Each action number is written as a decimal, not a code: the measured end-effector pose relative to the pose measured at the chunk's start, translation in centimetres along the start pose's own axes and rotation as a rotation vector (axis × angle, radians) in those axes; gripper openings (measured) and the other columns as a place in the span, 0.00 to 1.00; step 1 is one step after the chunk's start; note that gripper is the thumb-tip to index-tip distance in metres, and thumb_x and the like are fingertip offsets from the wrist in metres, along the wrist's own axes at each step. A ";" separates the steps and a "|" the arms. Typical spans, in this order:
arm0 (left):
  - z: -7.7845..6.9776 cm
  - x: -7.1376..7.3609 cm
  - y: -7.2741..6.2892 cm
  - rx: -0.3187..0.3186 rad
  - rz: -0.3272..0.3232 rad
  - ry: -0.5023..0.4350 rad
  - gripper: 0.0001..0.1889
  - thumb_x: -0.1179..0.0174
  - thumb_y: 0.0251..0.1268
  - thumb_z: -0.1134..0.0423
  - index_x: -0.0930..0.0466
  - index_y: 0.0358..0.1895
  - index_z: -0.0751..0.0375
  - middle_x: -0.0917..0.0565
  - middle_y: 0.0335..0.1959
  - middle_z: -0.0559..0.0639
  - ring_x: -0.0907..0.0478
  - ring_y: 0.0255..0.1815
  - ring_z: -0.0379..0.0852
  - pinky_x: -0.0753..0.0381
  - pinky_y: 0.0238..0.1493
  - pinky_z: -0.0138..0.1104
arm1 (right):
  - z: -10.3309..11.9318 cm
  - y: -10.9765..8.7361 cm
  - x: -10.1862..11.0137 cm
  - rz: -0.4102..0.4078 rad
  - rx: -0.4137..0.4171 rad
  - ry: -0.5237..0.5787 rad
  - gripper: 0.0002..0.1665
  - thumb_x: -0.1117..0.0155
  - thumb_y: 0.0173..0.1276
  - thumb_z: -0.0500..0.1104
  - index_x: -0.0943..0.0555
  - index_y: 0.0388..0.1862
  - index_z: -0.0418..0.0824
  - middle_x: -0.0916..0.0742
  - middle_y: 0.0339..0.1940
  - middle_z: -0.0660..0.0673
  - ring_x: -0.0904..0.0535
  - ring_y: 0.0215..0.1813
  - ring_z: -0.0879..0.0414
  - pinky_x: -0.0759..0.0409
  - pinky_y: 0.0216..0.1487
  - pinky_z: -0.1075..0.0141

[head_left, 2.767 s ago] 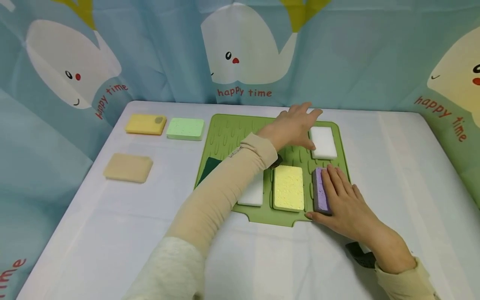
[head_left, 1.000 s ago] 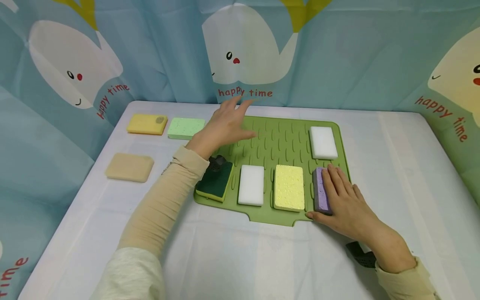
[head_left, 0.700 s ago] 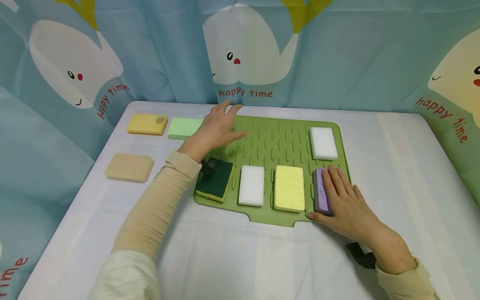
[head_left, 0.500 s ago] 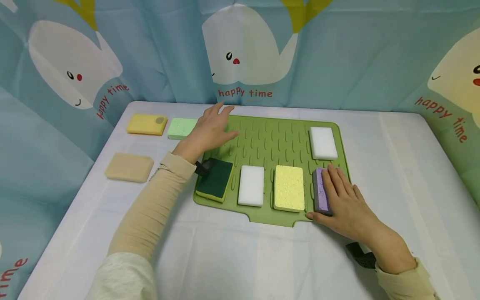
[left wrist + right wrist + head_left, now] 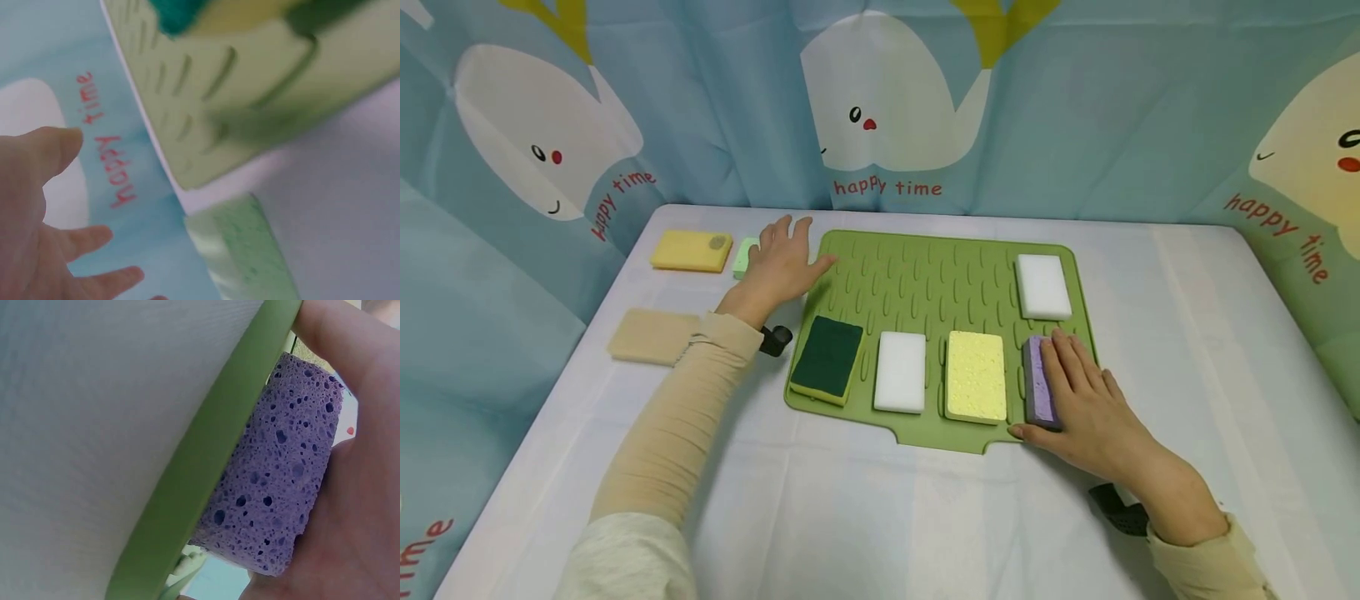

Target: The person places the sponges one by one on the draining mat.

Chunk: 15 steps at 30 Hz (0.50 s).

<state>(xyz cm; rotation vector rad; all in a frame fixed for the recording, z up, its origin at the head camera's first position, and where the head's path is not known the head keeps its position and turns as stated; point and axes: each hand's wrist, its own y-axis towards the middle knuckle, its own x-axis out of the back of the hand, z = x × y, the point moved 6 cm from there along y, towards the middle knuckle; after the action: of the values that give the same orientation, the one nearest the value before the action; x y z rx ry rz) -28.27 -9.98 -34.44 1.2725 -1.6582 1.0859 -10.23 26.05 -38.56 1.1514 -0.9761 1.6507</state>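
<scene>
My left hand (image 5: 777,268), its fingers spread, is over the light green sponge (image 5: 744,257) and hides most of it in the head view. It holds nothing; in the left wrist view a gap shows between the fingers and that sponge (image 5: 250,256). With fingers laid out straight, my right hand (image 5: 1090,417) rests on the purple sponge (image 5: 1038,383) at the front right of the green ridged mat (image 5: 917,275). The right thumb reaches the mat's front edge. In the right wrist view the purple sponge's pitted side (image 5: 275,469) shows under the palm.
Along the mat's front lie a dark green scouring sponge (image 5: 829,357), a white sponge (image 5: 900,372) and a pale yellow sponge (image 5: 975,377). Another white sponge (image 5: 1043,287) is at the back right. Left of the mat are a yellow sponge (image 5: 692,251) and a beige sponge (image 5: 651,336).
My left hand has moved left, from above the mat's back right across to the light green sponge, staying spread. My right hand stays on the purple sponge.
</scene>
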 end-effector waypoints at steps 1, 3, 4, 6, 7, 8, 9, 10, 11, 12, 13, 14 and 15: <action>0.4 -0.1 0.0 0.015 -0.002 -0.001 0.41 0.53 0.75 0.39 0.55 0.80 0.57 0.56 0.80 0.65 0.59 0.81 0.66 0.51 0.73 0.65 | 0.0 0.0 0.0 0.002 0.000 -0.002 0.72 0.33 0.61 0.69 0.66 0.81 0.36 0.58 0.82 0.32 0.66 0.82 0.36 0.48 0.64 0.24; 1.1 -0.2 0.1 0.044 -0.003 -0.013 0.41 0.53 0.74 0.38 0.55 0.80 0.57 0.56 0.80 0.66 0.60 0.81 0.66 0.53 0.73 0.66 | 0.1 0.0 0.0 0.005 -0.001 -0.007 0.72 0.34 0.61 0.69 0.66 0.81 0.36 0.59 0.82 0.32 0.66 0.82 0.35 0.48 0.65 0.24; 1.4 -0.2 0.2 0.057 -0.002 -0.016 0.42 0.53 0.74 0.38 0.55 0.80 0.57 0.56 0.80 0.66 0.61 0.80 0.67 0.54 0.73 0.67 | 0.1 0.0 0.0 0.006 -0.002 -0.008 0.72 0.34 0.61 0.69 0.66 0.81 0.35 0.59 0.82 0.32 0.66 0.82 0.35 0.48 0.65 0.24; 2.0 -0.3 0.3 0.082 0.005 -0.009 0.42 0.54 0.74 0.37 0.55 0.80 0.57 0.57 0.80 0.67 0.61 0.80 0.68 0.54 0.72 0.68 | 0.1 0.0 0.0 0.010 -0.003 -0.008 0.72 0.34 0.61 0.69 0.66 0.81 0.36 0.59 0.82 0.32 0.66 0.82 0.35 0.49 0.65 0.24; 2.3 -0.3 0.3 0.095 0.010 -0.004 0.42 0.54 0.73 0.36 0.54 0.80 0.58 0.57 0.80 0.67 0.61 0.80 0.69 0.54 0.72 0.68 | 0.0 0.0 0.0 0.010 -0.004 -0.008 0.71 0.34 0.61 0.69 0.66 0.81 0.36 0.59 0.82 0.33 0.66 0.82 0.35 0.49 0.65 0.24; 2.6 -0.4 0.4 0.110 0.018 0.000 0.43 0.54 0.73 0.35 0.54 0.80 0.58 0.57 0.80 0.68 0.62 0.80 0.70 0.54 0.72 0.68 | 0.0 0.0 0.0 0.008 -0.004 -0.006 0.72 0.34 0.61 0.69 0.66 0.81 0.36 0.59 0.82 0.33 0.67 0.82 0.35 0.49 0.65 0.24; 2.9 -0.4 0.5 0.124 0.027 0.011 0.43 0.55 0.73 0.35 0.55 0.80 0.58 0.57 0.79 0.69 0.62 0.79 0.71 0.54 0.71 0.69 | 0.0 0.0 0.0 0.007 -0.004 -0.006 0.72 0.34 0.61 0.69 0.66 0.81 0.36 0.59 0.82 0.33 0.67 0.82 0.36 0.49 0.65 0.24; 3.2 -0.5 0.6 0.139 0.038 0.025 0.44 0.56 0.72 0.34 0.55 0.80 0.58 0.58 0.79 0.69 0.62 0.79 0.72 0.53 0.71 0.69 | 0.0 0.0 0.0 0.005 -0.006 -0.005 0.71 0.34 0.61 0.69 0.66 0.81 0.36 0.59 0.82 0.33 0.66 0.82 0.36 0.49 0.65 0.24; 3.5 -0.6 0.7 0.156 0.048 0.039 0.44 0.57 0.72 0.33 0.55 0.80 0.58 0.58 0.79 0.70 0.62 0.79 0.73 0.51 0.70 0.69 | 0.0 -0.1 0.0 0.003 -0.007 -0.004 0.71 0.34 0.61 0.68 0.66 0.81 0.36 0.59 0.82 0.33 0.66 0.82 0.36 0.49 0.65 0.24; 3.8 -0.7 0.8 0.175 0.060 0.051 0.45 0.57 0.72 0.32 0.56 0.80 0.58 0.59 0.79 0.70 0.62 0.79 0.73 0.50 0.70 0.69 | 0.0 0.0 0.0 0.002 -0.006 -0.002 0.71 0.33 0.61 0.68 0.66 0.81 0.36 0.59 0.82 0.33 0.66 0.82 0.36 0.49 0.65 0.24; 4.1 -0.8 0.8 0.193 0.070 0.063 0.45 0.58 0.71 0.31 0.56 0.80 0.58 0.60 0.79 0.70 0.62 0.78 0.74 0.49 0.69 0.69 | 0.0 0.0 0.0 0.004 -0.007 -0.002 0.72 0.33 0.61 0.68 0.66 0.81 0.36 0.59 0.82 0.33 0.66 0.82 0.36 0.49 0.65 0.24; 4.4 -0.9 0.8 0.212 0.081 0.073 0.46 0.58 0.71 0.31 0.57 0.80 0.58 0.60 0.79 0.71 0.62 0.78 0.75 0.47 0.69 0.69 | 0.0 0.0 0.0 0.003 -0.005 -0.003 0.72 0.33 0.61 0.68 0.66 0.81 0.36 0.59 0.82 0.33 0.66 0.82 0.35 0.49 0.65 0.24; 4.7 -1.0 0.9 0.229 0.092 0.080 0.46 0.58 0.70 0.30 0.57 0.80 0.57 0.61 0.79 0.71 0.62 0.78 0.76 0.46 0.68 0.70 | 0.0 0.0 0.0 0.006 -0.007 -0.004 0.71 0.34 0.61 0.68 0.66 0.81 0.35 0.59 0.82 0.32 0.66 0.82 0.35 0.49 0.65 0.24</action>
<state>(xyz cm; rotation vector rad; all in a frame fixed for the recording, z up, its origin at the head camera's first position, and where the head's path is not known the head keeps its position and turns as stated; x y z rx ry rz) -29.24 -13.91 -37.08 1.2867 -1.5796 1.3973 -10.21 26.02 -38.56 1.1486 -0.9874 1.6490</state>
